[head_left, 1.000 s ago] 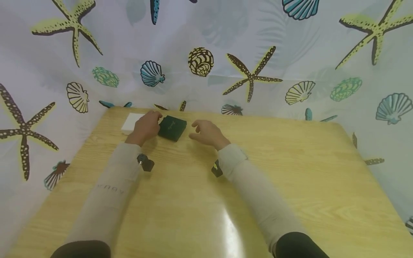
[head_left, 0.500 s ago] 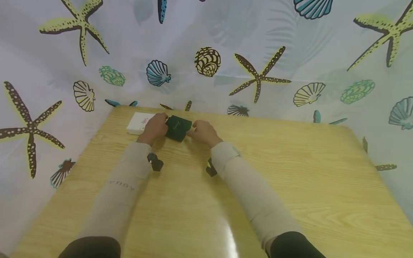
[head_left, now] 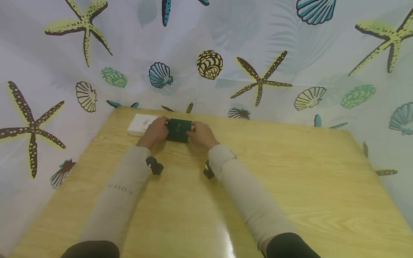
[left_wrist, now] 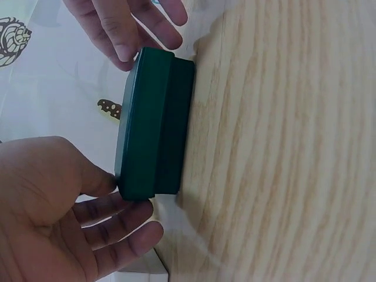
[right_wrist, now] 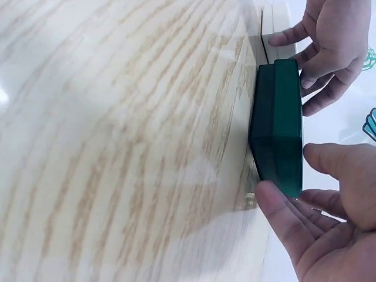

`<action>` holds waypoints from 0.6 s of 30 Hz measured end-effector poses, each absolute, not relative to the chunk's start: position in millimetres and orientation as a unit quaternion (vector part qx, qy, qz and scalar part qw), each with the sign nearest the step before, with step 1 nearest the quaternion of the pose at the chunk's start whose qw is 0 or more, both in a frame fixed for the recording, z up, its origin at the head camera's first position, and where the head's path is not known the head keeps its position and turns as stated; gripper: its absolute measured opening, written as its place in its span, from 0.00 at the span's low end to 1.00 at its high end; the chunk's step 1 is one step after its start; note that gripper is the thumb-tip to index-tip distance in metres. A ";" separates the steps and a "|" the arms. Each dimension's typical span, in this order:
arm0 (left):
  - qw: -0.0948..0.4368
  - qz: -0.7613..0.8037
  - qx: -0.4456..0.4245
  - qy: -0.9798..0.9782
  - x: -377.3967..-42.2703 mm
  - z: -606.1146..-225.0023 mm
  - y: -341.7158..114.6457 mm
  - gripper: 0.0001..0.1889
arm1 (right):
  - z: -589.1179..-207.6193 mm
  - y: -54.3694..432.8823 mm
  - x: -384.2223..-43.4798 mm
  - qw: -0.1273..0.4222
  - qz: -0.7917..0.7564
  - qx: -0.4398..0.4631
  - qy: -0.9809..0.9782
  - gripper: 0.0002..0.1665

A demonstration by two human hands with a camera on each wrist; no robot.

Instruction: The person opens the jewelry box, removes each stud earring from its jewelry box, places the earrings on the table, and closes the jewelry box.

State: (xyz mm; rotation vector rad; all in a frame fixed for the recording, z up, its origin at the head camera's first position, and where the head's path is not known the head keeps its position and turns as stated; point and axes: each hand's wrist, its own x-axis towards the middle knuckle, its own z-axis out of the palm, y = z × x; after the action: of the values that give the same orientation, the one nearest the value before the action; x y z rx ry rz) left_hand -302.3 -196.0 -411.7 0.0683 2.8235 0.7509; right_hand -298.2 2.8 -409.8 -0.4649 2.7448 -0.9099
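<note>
A dark green box [head_left: 179,130] with faint lettering on its lid rests on the table between my two hands. In the left wrist view the box [left_wrist: 147,126] has a wider lid over a narrower, darker base. My left hand [head_left: 156,132] holds the box's left end, thumb at the lid's edge and fingers around the side. My right hand [head_left: 202,134] holds the opposite end; in the right wrist view its thumb and fingers [right_wrist: 288,220] lie about the near corner. The box's underside is hidden.
A white box [head_left: 141,124] with pinkish-red lettering lies just left of my left hand. The wooden table [head_left: 274,179] ends at a white cloth [head_left: 180,32] printed with shells and starfish. A small black device [head_left: 155,166] is on the left wrist, another [head_left: 208,170] on the right.
My right hand has moved left onto the green box, and my left hand has closed in on its other end. The box has turned to lie squarer to me. The head view has shifted slightly.
</note>
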 end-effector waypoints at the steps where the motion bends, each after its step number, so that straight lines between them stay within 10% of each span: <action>1: 0.111 0.260 0.023 0.959 -302.2 -412.1 -196.5 0.27 | -411.1 2.6 -299.7 0.107 -0.308 -0.159 0.932 0.33; 18: 0.144 0.340 0.032 0.929 -291.6 -411.0 -199.7 0.25 | -413.1 16.4 -301.0 0.151 -0.339 -0.176 0.912 0.35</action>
State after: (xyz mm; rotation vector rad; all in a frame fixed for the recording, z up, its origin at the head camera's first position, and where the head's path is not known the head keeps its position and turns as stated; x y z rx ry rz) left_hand -291.6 -199.7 -411.0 0.0920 2.6772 0.9803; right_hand -301.0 16.4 -413.1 -0.5050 2.6180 -0.9743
